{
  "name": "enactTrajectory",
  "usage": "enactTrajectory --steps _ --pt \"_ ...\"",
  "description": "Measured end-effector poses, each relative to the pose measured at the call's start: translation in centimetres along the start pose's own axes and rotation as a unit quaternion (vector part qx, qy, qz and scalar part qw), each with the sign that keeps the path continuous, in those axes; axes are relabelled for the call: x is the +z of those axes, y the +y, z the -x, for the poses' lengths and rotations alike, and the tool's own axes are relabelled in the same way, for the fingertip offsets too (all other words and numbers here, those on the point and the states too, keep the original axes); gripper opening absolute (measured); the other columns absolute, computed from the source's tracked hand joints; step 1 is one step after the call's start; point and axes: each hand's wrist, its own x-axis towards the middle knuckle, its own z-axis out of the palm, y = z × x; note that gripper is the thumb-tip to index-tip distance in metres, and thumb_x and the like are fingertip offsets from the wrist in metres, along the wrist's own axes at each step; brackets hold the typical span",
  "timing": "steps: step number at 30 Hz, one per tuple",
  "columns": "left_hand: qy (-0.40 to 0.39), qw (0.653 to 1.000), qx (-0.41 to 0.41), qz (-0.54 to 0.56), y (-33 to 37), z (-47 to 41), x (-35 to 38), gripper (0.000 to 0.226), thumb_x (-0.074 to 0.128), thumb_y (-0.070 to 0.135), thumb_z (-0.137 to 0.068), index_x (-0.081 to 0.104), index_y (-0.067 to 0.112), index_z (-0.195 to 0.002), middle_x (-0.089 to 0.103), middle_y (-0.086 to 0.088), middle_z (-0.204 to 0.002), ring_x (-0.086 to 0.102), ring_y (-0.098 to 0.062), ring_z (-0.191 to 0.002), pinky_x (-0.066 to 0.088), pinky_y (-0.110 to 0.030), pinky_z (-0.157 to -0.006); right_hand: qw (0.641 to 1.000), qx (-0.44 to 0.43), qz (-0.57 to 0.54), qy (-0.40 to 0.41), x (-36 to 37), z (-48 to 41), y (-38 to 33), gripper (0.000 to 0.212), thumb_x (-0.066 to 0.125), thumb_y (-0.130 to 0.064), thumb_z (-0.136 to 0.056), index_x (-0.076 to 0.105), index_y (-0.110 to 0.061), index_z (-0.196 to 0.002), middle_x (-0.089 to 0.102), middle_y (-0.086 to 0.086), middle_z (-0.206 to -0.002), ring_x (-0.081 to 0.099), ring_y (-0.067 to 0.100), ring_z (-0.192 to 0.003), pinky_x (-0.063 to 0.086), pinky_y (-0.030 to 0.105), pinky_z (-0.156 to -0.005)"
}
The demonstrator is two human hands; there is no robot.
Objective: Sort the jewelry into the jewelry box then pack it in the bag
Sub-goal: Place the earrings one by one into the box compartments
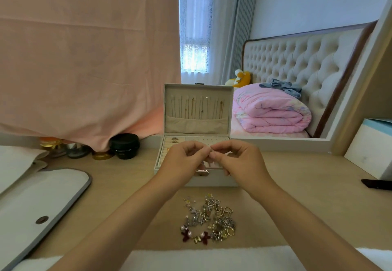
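A white jewelry box (212,180) stands open on the desk, its lid (198,126) upright with several necklaces hanging inside. A few rings sit in the back left slots of its tray. My left hand (182,158) and my right hand (235,157) meet just above the tray, and both pinch one tiny piece of jewelry (211,149) between their fingertips. A pile of mixed jewelry (209,220) lies on the desk in front of the box, nearer to me. A white bag with grey trim (31,207) lies flat at the left.
Black and gold cosmetic jars (124,145) stand at the back left under a hanging pink cloth. A white box (369,150) and a dark object (376,184) sit at the right edge. A white fabric strip (212,258) lines the desk's near edge.
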Motion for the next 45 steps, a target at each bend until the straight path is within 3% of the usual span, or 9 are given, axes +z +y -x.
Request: enactTrajectory --steps 5,8,12,16,20,25,28,32,45 --pt "-0.009 0.964 0.072 -0.257 -0.9 -4.0 -2.8 0.016 0.06 0.039 -0.097 0.07 0.035 -0.11 0.07 0.019 -0.101 0.063 0.002 -0.094 0.054 -0.029 -0.086 0.993 -0.021 0.112 0.023 0.2 -4.3 0.2 0.014 0.081 -0.017 -0.082 0.077 -0.031 -0.082 0.073 -0.012 -0.075 0.062 -0.002 -0.06 0.049 0.019 -0.063" --pt "0.011 0.911 0.085 -0.403 -2.0 -5.6 -4.8 0.027 0.059 0.038 -0.097 0.064 0.034 -0.123 0.061 0.015 -0.125 0.05 -0.007 -0.119 0.043 -0.031 -0.1 0.979 -0.03 0.2 0.02 0.4 -7.2 0.7 0.009 0.077 -0.021 -0.085 0.078 -0.03 -0.087 0.073 -0.015 -0.08 0.064 -0.007 -0.076 0.048 0.014 -0.072" --pt "0.042 0.873 0.112 -0.473 -3.2 -6.4 -6.1 0.035 0.058 0.039 -0.096 0.058 0.035 -0.131 0.051 0.012 -0.135 0.038 -0.011 -0.125 0.034 -0.033 -0.104 0.962 -0.045 0.269 -0.023 1.6 -10.4 1.4 0.012 0.074 -0.018 -0.087 0.078 -0.029 -0.088 0.068 -0.023 -0.08 0.062 -0.008 -0.082 0.045 0.011 -0.075" --pt "0.083 0.879 0.113 -0.455 -3.8 -6.7 -6.7 0.044 0.061 0.039 -0.092 0.051 0.033 -0.134 0.038 0.006 -0.138 0.031 -0.012 -0.127 0.035 -0.03 -0.099 0.942 -0.038 0.325 -0.074 3.8 -12.6 2.4 0.012 0.071 -0.022 -0.091 0.077 -0.025 -0.1 0.068 -0.017 -0.091 0.062 0.0 -0.091 0.049 0.022 -0.087" --pt "0.041 0.908 0.072 -0.411 -5.0 -6.9 -7.0 0.059 0.065 0.041 -0.091 0.042 0.03 -0.144 0.019 0.008 -0.152 0.028 -0.014 -0.138 0.041 -0.031 -0.102 0.912 -0.044 0.395 -0.102 5.7 -13.8 3.4 0.011 0.067 -0.023 -0.092 0.076 -0.025 -0.099 0.072 -0.01 -0.098 0.061 0.003 -0.089 0.051 0.025 -0.085" --pt "0.053 0.942 0.057 -0.327 -5.7 -6.9 -7.2 0.08 0.07 0.036 -0.089 0.022 0.028 -0.153 0.007 0.014 -0.151 0.045 -0.019 -0.128 0.05 -0.028 -0.094 0.884 -0.075 0.451 -0.102 6.6 -14.1 3.8 0.011 0.067 -0.026 -0.092 0.077 -0.027 -0.096 0.072 -0.012 -0.095 0.063 0.007 -0.088 0.056 0.033 -0.086" --pt "0.057 0.956 0.042 -0.284 -5.8 -7.2 -7.3 0.093 0.071 0.033 -0.09 0.006 0.029 -0.156 0.011 0.01 -0.15 0.047 -0.018 -0.125 0.049 -0.028 -0.094 0.855 -0.113 0.493 -0.113 6.9 -14.1 3.7 0.012 0.065 -0.027 -0.093 0.076 -0.027 -0.097 0.072 -0.01 -0.096 0.063 0.007 -0.086 0.056 0.031 -0.083" --pt "0.047 0.949 0.027 -0.31 -5.9 -7.3 -7.3 0.088 0.063 0.037 -0.094 0.005 0.023 -0.159 0.018 0.003 -0.154 0.035 -0.019 -0.137 0.037 -0.025 -0.096 0.819 -0.137 0.541 -0.133 7.2 -13.9 3.3 0.015 0.062 -0.028 -0.095 0.076 -0.029 -0.098 0.072 -0.011 -0.099 0.06 0.006 -0.085 0.048 0.022 -0.071" --pt "0.089 0.928 0.058 -0.356 -5.5 -6.9 -7.4 0.075 0.065 0.035 -0.092 0.024 0.023 -0.153 0.021 0.003 -0.148 0.03 -0.019 -0.136 0.045 -0.034 -0.1 0.872 -0.063 0.457 -0.163 6.1 -12.2 1.6 0.029 0.06 -0.016 -0.095 0.069 -0.027 -0.121 0.067 -0.009 -0.122 0.059 0.008 -0.112 0.049 0.028 -0.1"
